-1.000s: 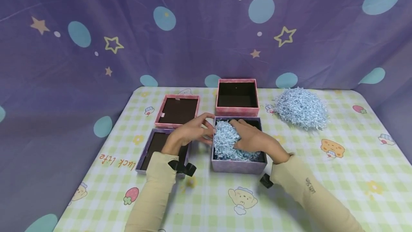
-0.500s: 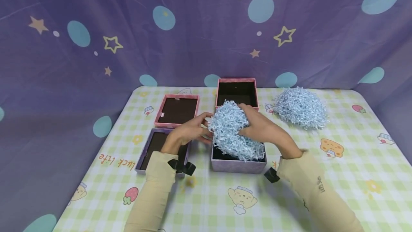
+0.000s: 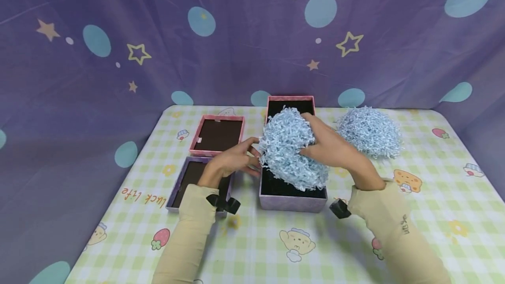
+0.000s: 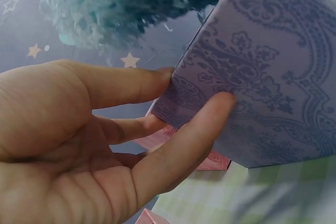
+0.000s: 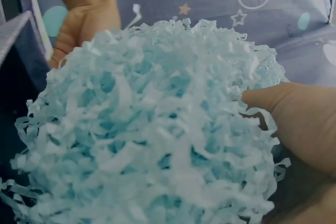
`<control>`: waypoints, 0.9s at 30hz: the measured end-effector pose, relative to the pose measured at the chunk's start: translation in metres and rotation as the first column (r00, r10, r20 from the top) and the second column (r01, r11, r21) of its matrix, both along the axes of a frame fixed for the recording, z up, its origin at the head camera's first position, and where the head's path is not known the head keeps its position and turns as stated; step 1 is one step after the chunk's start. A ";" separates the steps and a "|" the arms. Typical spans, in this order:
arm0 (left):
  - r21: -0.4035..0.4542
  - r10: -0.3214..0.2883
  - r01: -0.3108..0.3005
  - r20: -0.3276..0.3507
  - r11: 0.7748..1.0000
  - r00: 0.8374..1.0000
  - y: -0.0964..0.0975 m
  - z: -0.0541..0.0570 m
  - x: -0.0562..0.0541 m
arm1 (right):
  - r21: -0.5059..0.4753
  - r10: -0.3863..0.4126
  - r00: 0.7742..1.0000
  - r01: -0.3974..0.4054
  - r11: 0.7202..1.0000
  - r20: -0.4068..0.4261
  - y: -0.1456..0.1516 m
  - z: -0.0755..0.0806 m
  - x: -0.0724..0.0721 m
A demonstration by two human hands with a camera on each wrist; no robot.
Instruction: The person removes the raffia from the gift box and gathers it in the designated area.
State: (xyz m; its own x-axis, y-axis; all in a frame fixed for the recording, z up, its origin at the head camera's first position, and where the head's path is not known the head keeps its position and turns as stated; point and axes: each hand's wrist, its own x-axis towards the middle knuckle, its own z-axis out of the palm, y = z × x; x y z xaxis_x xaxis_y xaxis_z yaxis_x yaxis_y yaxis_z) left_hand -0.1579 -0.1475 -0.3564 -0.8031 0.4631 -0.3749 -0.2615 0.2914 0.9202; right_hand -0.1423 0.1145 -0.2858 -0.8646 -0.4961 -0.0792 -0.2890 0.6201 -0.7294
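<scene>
A big clump of pale blue shredded paper (image 3: pixel 289 148) hangs above the purple box (image 3: pixel 293 203). My right hand (image 3: pixel 329 143) grips the clump from its right side, and the fingers sunk in the strands are hidden. In the right wrist view the shredded paper (image 5: pixel 157 129) fills the middle, with my thumb (image 5: pixel 283 100) against it. My left hand (image 3: pixel 236 159) stays at the box's left side. Its fingertips touch the patterned outer wall of the purple box (image 4: pixel 262 77) near a corner, in the left wrist view. The dark inside of the box shows below the clump.
Behind the purple box stands a pink box (image 3: pixel 276 105), partly covered by the clump. To the left lie a pink lid (image 3: pixel 203 133) and a purple lid (image 3: pixel 173 205), inner sides up. Another heap of blue shredded paper (image 3: pixel 368 133) rests at the back right.
My right hand has lifted the shredded paper up out of the purple box and moved slightly right with it. My left hand has stayed in place beside the box.
</scene>
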 end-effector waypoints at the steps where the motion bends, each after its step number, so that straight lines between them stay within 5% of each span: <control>1: -0.004 0.000 0.000 0.002 1.000 1.000 0.000 0.000 0.000 | -0.003 -0.004 1.000 0.004 1.000 0.002 0.002 0.003 0.000; 16: -0.013 -0.019 0.019 -0.003 1.000 1.000 0.000 0.002 -0.001 | -0.117 -0.138 0.987 0.129 0.985 -0.077 0.064 0.030 0.001; 27: 0.000 -0.011 0.011 0.005 1.000 1.000 0.000 -0.001 -0.001 | -0.068 -0.194 0.966 0.185 0.980 -0.172 0.120 -0.002 0.005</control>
